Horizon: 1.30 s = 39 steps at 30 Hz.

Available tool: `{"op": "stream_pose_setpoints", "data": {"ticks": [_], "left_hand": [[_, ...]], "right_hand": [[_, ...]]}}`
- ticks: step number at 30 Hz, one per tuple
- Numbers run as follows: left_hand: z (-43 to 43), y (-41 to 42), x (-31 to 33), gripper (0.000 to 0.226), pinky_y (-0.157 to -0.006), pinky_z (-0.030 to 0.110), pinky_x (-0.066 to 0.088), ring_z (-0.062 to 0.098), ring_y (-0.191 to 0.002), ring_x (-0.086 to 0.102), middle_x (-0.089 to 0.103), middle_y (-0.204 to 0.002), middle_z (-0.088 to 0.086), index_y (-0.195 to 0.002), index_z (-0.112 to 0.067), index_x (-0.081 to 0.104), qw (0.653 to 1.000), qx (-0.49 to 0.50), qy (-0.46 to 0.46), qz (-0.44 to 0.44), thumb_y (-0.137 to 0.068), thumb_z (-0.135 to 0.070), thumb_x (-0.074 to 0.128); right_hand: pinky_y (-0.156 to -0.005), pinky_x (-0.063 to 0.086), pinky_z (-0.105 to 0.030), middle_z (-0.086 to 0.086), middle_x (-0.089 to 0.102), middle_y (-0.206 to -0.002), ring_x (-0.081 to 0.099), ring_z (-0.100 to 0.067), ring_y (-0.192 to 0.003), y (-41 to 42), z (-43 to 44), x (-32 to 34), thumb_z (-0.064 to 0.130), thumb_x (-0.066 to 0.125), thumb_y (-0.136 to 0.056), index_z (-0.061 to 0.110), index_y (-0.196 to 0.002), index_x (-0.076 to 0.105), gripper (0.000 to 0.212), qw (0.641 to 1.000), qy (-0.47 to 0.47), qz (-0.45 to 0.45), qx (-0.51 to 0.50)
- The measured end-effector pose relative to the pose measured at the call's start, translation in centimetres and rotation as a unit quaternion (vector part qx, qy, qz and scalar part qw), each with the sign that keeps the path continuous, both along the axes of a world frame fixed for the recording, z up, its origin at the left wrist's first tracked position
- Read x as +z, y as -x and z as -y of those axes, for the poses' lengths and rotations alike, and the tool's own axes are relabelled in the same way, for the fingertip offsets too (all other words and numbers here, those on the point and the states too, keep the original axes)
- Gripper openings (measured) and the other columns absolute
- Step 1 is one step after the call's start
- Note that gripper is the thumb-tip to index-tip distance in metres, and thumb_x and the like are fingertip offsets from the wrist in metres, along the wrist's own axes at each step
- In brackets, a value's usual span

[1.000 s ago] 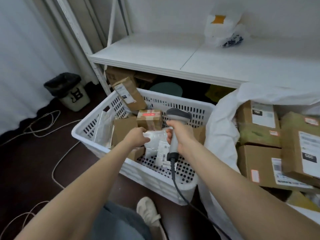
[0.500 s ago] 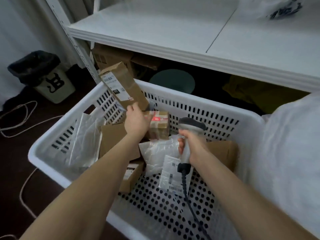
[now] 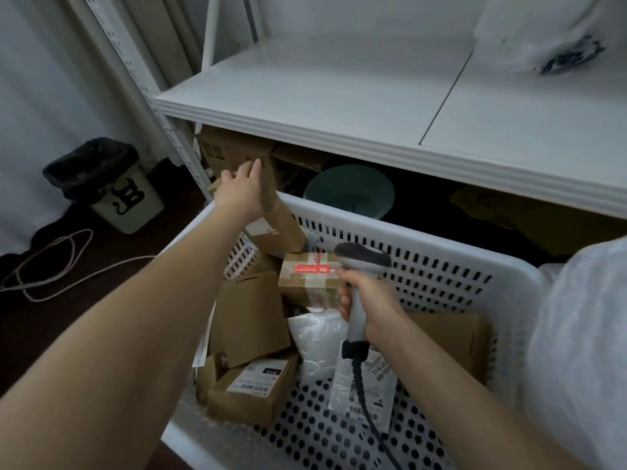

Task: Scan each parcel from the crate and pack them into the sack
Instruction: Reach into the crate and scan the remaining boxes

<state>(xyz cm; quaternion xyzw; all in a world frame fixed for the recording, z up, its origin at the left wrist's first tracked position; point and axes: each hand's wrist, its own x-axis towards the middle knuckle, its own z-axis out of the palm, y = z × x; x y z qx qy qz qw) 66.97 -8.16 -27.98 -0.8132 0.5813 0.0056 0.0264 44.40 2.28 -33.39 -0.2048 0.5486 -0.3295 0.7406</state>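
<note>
A white perforated crate holds several parcels. A tall brown box leans in its far left corner. My left hand lies over that box's upper end with fingers spread, touching it. My right hand grips a grey handheld scanner with a coiled cable, held over a small taped box with a red label. Also inside are a plain brown box, a labelled box, a white poly bag and a flat labelled mailer. The white sack bulges at the right.
A white shelf juts over the crate's far side, with a plastic bag on it. Under it sit cardboard boxes and a teal round object. A lined waste bin and loose cables lie on the dark floor to the left.
My left hand has left the white poly bag and small taped box and risen to the tall leaning box's top. The scanner hand stays over the crate's middle. The view has moved closer.
</note>
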Motion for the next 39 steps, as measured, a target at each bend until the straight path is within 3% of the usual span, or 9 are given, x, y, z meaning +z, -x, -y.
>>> {"op": "stream_pose_setpoints", "data": {"ticks": [4, 7, 14, 17, 21, 27, 32, 35, 39], "left_hand": [[-1.5, -0.3, 0.8, 0.071, -0.088, 0.046, 0.05, 0.038, -0.127, 0.031, 0.03, -0.141, 0.01, -0.144, -0.023, 0.036, 0.996, -0.019, 0.022, 0.088, -0.083, -0.002, 0.066], [-3.6, -0.6, 1.8, 0.047, -0.083, 0.042, 0.049, 0.032, -0.119, 0.039, 0.04, -0.125, 0.011, -0.131, -0.021, 0.052, 0.991, -0.056, -0.013, 0.117, -0.087, -0.012, 0.065], [-13.1, 1.5, 5.5, 0.039, -0.071, 0.035, 0.054, 0.02, -0.083, 0.06, 0.06, -0.097, 0.005, -0.105, -0.012, 0.066, 0.982, 0.062, 0.08, -0.162, -0.078, -0.037, 0.075], [-17.6, 2.6, 6.8, 0.035, -0.075, 0.037, 0.058, 0.024, -0.083, 0.068, 0.069, -0.084, 0.008, -0.093, -0.005, 0.069, 0.913, 0.141, 0.139, -0.357, -0.076, -0.035, 0.079], [-24.2, 6.2, 6.8, 0.036, -0.08, 0.041, 0.058, 0.027, -0.094, 0.068, 0.069, -0.107, 0.016, -0.102, 0.001, 0.064, 0.779, 0.201, 0.152, -0.574, -0.08, -0.025, 0.077], [-32.7, 13.1, 6.5, 0.021, -0.071, 0.041, 0.059, 0.027, -0.084, 0.068, 0.063, -0.105, 0.017, -0.095, -0.006, 0.061, 0.667, 0.22, 0.123, -0.701, -0.083, -0.018, 0.073], [-36.8, 18.6, 7.0, 0.009, -0.067, 0.034, 0.061, 0.028, -0.096, 0.061, 0.064, -0.098, 0.015, -0.099, -0.002, 0.062, 0.584, 0.166, 0.083, -0.791, -0.092, -0.005, 0.058], [-37.5, 20.1, 7.3, 0.023, -0.072, 0.032, 0.06, 0.024, -0.091, 0.063, 0.065, -0.101, 0.012, -0.112, -0.005, 0.063, 0.589, 0.127, 0.046, -0.796, -0.09, -0.003, 0.057], [-37.4, 21.3, 8.1, 0.025, -0.091, 0.037, 0.053, 0.02, -0.095, 0.063, 0.069, -0.099, 0.008, -0.109, -0.011, 0.064, 0.693, 0.085, -0.014, -0.715, -0.085, -0.005, 0.067]], "right_hand": [[-0.044, 0.042, -0.022, -0.002, 0.057, -0.053, 0.05, -0.009, -0.042, -0.1, -1.1, 0.3, 0.013, 0.069, -0.086, 0.004, -0.083, 0.067, 0.01, 1.0, 0.0, 0.005, -0.012], [-0.046, 0.043, -0.022, -0.003, 0.057, -0.056, 0.05, -0.01, -0.044, 0.2, -2.8, 1.5, 0.012, 0.068, -0.087, 0.004, -0.082, 0.067, 0.009, 1.0, -0.004, 0.009, -0.005], [-0.044, 0.044, -0.021, -0.002, 0.057, -0.053, 0.049, -0.009, -0.042, 3.7, -8.1, 6.0, 0.013, 0.067, -0.088, 0.005, -0.081, 0.066, 0.011, 1.0, 0.017, 0.015, -0.019], [-0.045, 0.044, -0.019, -0.001, 0.057, -0.056, 0.05, -0.008, -0.043, 5.8, -11.1, 8.6, 0.014, 0.065, -0.09, 0.007, -0.079, 0.066, 0.013, 0.999, 0.042, 0.024, -0.018], [-0.048, 0.049, -0.018, -0.004, 0.064, -0.063, 0.058, -0.009, -0.049, 8.6, -15.4, 11.3, 0.011, 0.067, -0.089, 0.005, -0.081, 0.066, 0.01, 0.997, 0.073, 0.02, -0.031], [-0.072, 0.054, -0.031, -0.006, 0.07, -0.084, 0.063, -0.014, -0.075, 12.6, -21.8, 12.6, 0.007, 0.071, -0.083, 0.011, -0.086, 0.067, 0.006, 0.986, 0.146, -0.02, -0.08], [-0.079, 0.056, -0.037, -0.005, 0.075, -0.091, 0.07, -0.019, -0.087, 15.7, -25.9, 13.6, 0.004, 0.071, -0.083, 0.012, -0.091, 0.068, 0.013, 0.978, 0.177, 0.009, -0.108], [-0.087, 0.056, -0.043, -0.011, 0.075, -0.098, 0.071, -0.024, -0.092, 17.6, -26.9, 14.0, 0.003, 0.071, -0.082, 0.011, -0.092, 0.068, 0.013, 0.973, 0.189, 0.012, -0.132], [-0.078, 0.057, -0.039, -0.011, 0.075, -0.097, 0.071, -0.024, -0.088, 20.2, -27.5, 14.4, 0.004, 0.071, -0.084, 0.009, -0.094, 0.069, 0.011, 0.969, 0.204, -0.002, -0.142]]}}
